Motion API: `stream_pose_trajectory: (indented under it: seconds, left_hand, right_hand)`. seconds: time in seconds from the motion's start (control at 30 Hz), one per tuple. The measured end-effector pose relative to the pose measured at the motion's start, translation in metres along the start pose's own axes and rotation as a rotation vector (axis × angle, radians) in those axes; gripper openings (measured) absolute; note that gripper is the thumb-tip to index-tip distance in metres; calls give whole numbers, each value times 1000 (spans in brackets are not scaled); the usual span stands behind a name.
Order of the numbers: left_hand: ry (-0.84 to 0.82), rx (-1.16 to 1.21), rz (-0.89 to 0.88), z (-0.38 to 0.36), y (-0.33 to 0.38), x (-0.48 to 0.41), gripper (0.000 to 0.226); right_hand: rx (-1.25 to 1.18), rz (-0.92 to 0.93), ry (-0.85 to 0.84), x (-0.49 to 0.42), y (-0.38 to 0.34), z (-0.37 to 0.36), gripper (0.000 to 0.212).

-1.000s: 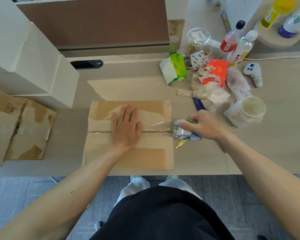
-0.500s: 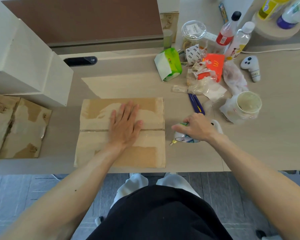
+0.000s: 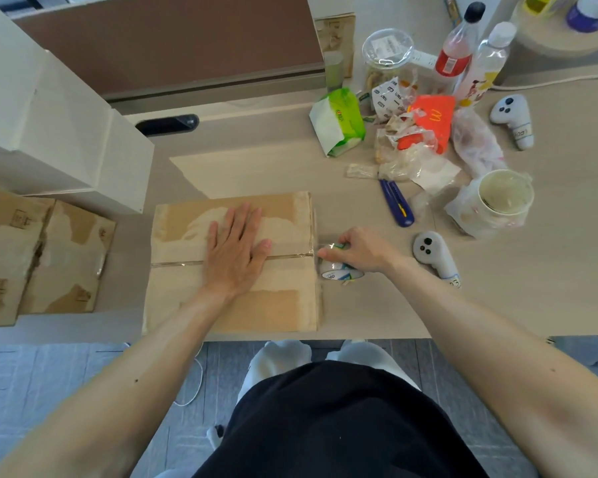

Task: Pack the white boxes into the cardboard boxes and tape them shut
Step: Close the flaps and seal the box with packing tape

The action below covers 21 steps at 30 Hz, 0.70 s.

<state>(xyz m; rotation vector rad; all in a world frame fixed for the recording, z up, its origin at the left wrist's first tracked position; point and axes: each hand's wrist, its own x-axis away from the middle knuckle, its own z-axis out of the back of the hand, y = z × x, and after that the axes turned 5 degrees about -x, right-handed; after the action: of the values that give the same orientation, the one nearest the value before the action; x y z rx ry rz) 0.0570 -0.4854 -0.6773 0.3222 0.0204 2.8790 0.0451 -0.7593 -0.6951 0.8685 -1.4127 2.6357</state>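
- The light wooden tabletop carries the work at its near edge; snack wrappers and bottles lie at the far right.
- The brown cardboard box with closed flaps lies in front of me. A strip of clear tape already runs along its middle seam, as far as I can see.
- My left hand rests flat on the seam, fingers straight and a little spread.
- My right hand holds the small white tape roll with green and blue print just beside the box's right edge, fingers curled around it.
- I judge this box to be nearly sealed: the tape must still go down the side and be cut.
- The tall white boxes at the left are still unpacked, next to two more worn cardboard boxes.
- Compared with half a second ago, the roll has come closer to the box edge; my left hand has stayed in place.
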Motion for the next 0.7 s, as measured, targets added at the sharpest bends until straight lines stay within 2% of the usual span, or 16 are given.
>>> stream_pose_trajectory:
  seconds: [0.2,0.27,0.33,0.4,0.47,0.6,0.7]
  left_hand:
    - [-4,-20,11,4,5,0,65]
    - [6,10,13,7,6,0,64]
    - [46,74,22,14,10,-2,63]
    - [102,147,4,24,21,-8,60]
    - [108,177,-53,31,38,-21,57]
    - [-108,65,-130,33,70,-47,63]
    - [-164,48,-86,33,76,-51,61]
  right_hand:
    - [-21,18,27,1,2,2,57]
    - [-52,35,75,3,9,7,46]
    - [-98,26,197,6,24,19,34]
    - [-25,-21,302,9,47,31,26]
    - [135,-88,280,9,73,35,19]
    - [419,-56,131,3,88,16,39]
    - [551,3,106,0,80,-1,48]
